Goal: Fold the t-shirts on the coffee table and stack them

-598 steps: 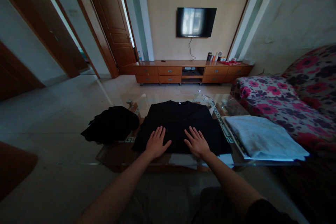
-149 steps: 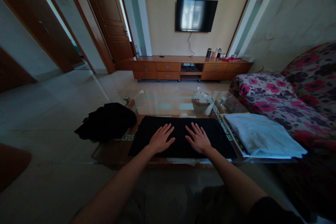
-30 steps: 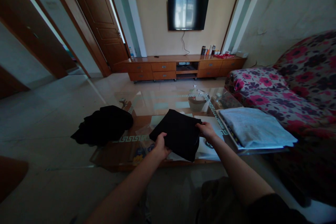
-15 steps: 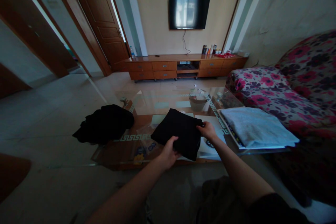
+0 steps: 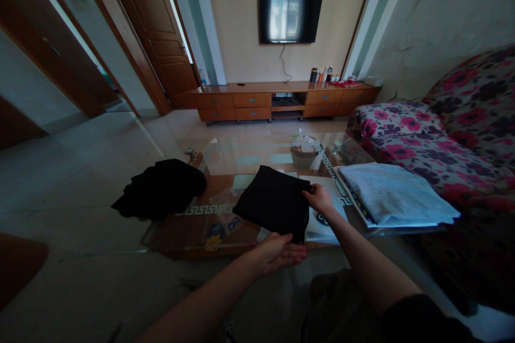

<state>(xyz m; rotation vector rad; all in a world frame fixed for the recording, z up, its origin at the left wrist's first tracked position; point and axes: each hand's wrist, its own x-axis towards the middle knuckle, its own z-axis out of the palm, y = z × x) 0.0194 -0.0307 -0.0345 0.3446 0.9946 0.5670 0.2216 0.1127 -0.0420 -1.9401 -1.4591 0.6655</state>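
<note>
A black heap [image 5: 163,187] and grey bundle [image 5: 398,193] flank the cloth [image 5: 271,198] on the worktop [image 5: 207,209]. Right hand [image 5: 319,200] pinches the cloth's right corner; left hand [image 5: 279,254], fingers [image 5: 295,253] open, extends at its near edge.

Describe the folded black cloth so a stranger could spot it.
Find the glass table beside the floral sofa. Near its front edge, the right hand holds the black cloth by one corner. It is neatly folded, unlike the crumpled black heap to its left.
</note>
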